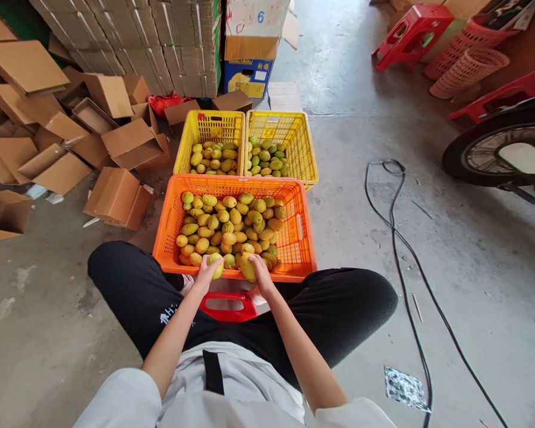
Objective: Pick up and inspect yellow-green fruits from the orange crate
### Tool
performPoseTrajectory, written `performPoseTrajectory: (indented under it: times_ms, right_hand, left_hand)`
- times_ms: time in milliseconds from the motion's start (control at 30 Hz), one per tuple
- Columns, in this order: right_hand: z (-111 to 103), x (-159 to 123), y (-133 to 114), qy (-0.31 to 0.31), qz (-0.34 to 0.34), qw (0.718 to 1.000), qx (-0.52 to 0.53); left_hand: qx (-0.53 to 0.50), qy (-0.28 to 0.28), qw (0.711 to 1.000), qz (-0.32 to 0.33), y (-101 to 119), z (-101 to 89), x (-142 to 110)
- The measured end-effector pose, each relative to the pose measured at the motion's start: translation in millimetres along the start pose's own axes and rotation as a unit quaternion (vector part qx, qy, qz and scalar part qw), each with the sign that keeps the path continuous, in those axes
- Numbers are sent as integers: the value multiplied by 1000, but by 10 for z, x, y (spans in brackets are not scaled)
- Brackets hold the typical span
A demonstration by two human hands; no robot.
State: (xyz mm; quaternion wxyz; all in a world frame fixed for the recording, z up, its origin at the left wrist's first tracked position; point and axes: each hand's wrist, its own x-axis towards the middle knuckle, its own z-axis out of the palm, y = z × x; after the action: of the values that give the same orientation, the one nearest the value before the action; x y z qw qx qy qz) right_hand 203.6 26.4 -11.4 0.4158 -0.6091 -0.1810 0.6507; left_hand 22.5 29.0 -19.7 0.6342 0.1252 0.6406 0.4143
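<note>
My left hand [205,273] is closed around a yellow-green oval fruit [216,266], held over the near rim of the orange crate [232,183]. To its right, my right hand [262,277] grips another oval fruit [248,267], more yellow in colour. The two held fruits are apart from each other. Inside the orange crate lies a heap of similar oval fruits [227,226], ranging from green to orange-yellow. Their exact kind I cannot tell. My palms face inward, and some of the fingers are hidden behind the fruits.
Two yellow crates [312,148] with more fruit stand behind the orange one. A red plastic stool [232,314] shows between my legs. Open cardboard boxes [116,196] lie scattered at left. On the right are a black cable [396,238] and a motorcycle wheel [477,148].
</note>
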Motion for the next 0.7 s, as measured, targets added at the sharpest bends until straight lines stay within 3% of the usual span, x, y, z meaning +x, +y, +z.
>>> performPoseTrajectory:
  times_ms: [167,400,567,700]
  right_hand:
    - [5,-6,10,-9,22,999,39]
    - [2,1,0,-28,41,997,58]
    - [-5,5,-15,-25,40,997,59]
    - [-9,10,-8,-17,8,1000,17]
  left_hand:
    - [-2,-10,1000,-14,17,-7,-6]
    - [-29,-81,996,-32,-21,9,-9]
    - [-58,-65,995,-53,-20,7,8]
    - [-36,-69,996,-33,30,-9,-27]
